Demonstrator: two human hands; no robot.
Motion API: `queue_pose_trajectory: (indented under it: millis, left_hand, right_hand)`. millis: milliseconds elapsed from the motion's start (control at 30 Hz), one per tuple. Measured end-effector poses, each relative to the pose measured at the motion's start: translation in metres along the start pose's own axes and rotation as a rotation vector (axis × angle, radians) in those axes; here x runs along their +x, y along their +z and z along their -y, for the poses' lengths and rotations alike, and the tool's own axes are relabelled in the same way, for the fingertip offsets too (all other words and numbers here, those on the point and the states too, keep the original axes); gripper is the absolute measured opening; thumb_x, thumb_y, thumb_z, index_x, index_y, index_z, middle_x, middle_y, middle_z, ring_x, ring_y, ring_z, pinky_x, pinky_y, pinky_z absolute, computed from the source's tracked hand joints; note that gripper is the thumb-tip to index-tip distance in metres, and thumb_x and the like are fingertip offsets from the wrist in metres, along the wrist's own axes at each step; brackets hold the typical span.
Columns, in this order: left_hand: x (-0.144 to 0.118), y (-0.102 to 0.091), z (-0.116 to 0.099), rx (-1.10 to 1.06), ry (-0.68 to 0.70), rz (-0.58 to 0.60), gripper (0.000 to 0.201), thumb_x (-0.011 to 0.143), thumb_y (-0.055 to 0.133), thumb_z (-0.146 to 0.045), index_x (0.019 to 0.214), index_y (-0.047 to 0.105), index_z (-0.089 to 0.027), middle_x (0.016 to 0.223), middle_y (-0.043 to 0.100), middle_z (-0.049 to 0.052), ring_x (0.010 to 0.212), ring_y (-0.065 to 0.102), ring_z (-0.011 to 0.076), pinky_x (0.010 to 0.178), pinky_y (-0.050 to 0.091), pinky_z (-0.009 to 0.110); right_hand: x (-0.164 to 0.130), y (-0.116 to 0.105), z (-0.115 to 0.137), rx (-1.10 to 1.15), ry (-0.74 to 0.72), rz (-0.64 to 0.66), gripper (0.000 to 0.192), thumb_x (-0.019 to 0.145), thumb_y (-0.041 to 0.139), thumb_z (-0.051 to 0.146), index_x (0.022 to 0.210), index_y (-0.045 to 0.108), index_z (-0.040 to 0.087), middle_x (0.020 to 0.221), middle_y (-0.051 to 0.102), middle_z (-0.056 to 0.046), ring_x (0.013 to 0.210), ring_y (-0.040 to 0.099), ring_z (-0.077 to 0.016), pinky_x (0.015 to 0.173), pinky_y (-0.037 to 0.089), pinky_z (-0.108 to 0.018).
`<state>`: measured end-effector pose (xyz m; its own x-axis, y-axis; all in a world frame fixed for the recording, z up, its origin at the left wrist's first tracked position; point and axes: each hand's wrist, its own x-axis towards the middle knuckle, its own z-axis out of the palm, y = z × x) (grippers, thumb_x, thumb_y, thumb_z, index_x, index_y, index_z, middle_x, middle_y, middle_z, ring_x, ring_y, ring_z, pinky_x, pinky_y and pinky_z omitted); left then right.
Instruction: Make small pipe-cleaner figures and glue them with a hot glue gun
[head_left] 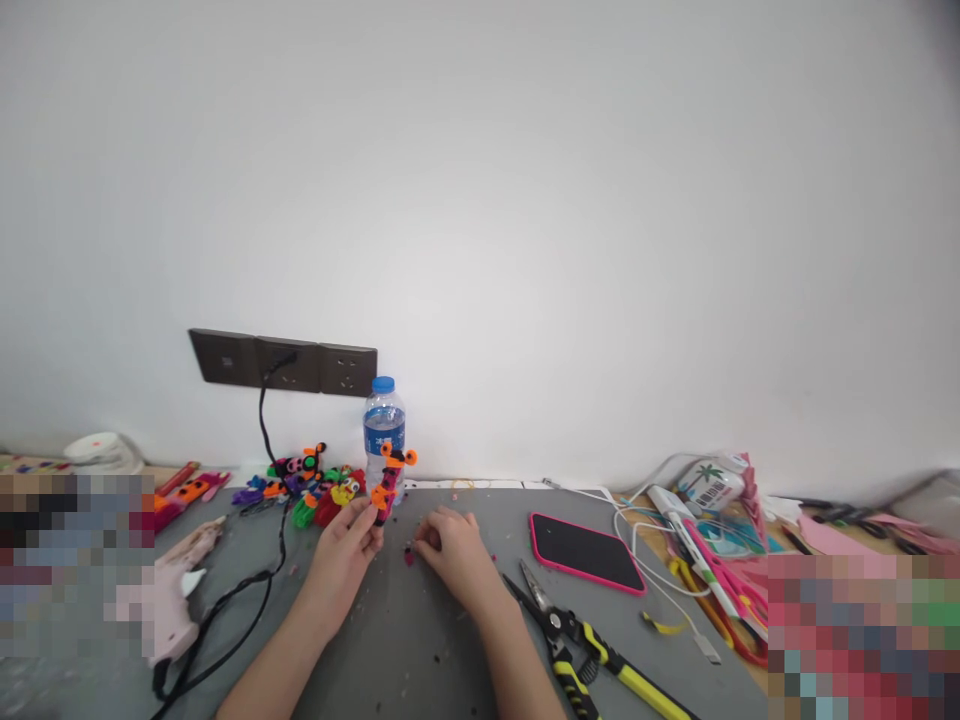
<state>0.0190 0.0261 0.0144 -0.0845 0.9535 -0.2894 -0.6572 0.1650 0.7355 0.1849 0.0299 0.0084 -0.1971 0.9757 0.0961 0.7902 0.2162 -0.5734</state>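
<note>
My left hand (346, 548) holds a small craft figure (388, 484) upright on the grey mat (405, 630); the figure is orange, pink and black with two stalk eyes. My right hand (450, 545) rests on the mat just right of it, fingers curled over a tiny dark pink piece (409, 555); whether it grips the piece I cannot tell. A pile of similar bright figures (307, 485) lies behind my left hand. A water bottle (384, 425) with a blue cap stands right behind the held figure.
A pink glue gun (176, 590) lies at the left, its black cord (262, 440) running up to the wall sockets (285, 363). Yellow-handled pliers (592, 655) lie right of my forearm. A pink-cased phone (585, 550), white cables and craft clutter fill the right side.
</note>
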Motion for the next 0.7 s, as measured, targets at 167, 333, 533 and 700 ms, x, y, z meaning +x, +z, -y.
queue_pose_trajectory:
  millis: [167,333,533,700]
  left_hand:
    - [0.000,0.001,-0.001,-0.009,-0.001,-0.001,0.040,0.045,0.092,-0.027,0.075,0.068,-0.016,0.060,0.063,-0.005,0.053,0.057,0.0085,0.054,0.050,0.020]
    - [-0.001,0.003,-0.002,-0.004,-0.027,-0.017,0.040,0.041,0.093,-0.024,0.074,0.071,-0.015,0.065,0.067,-0.002,0.055,0.059,0.0084,0.055,0.051,0.020]
    - [-0.003,0.001,0.001,0.076,-0.055,0.090,0.039,0.045,0.093,-0.028,0.077,0.075,-0.015,0.072,0.072,0.002,0.064,0.063,0.0114,0.064,0.053,0.022]
    - [-0.008,0.002,0.004,0.191,-0.002,0.157,0.036,0.051,0.090,-0.031,0.081,0.077,-0.017,0.078,0.073,0.004,0.075,0.065,0.0164,0.072,0.055,0.027]
  right_hand:
    - [-0.001,-0.002,-0.002,0.073,-0.011,-0.028,0.013,0.075,0.063,0.007,0.070,0.067,0.019,0.075,0.062,0.000,0.075,0.055,-0.0160,0.076,0.027,-0.030]
    - [0.001,0.000,-0.002,0.227,0.050,-0.122,0.011,0.073,0.061,0.008,0.069,0.064,0.018,0.075,0.060,-0.001,0.071,0.052,-0.0161,0.075,0.032,-0.030]
    - [0.003,-0.005,0.005,0.600,0.119,-0.238,0.026,0.085,0.053,0.038,0.081,0.064,0.015,0.068,0.058,-0.001,0.061,0.047,-0.0143,0.059,0.037,-0.025]
    - [0.002,0.000,0.015,1.143,0.200,-0.347,0.029,0.070,0.070,0.046,0.070,0.066,0.017,0.063,0.054,0.002,0.060,0.042,-0.0132,0.058,0.035,-0.024]
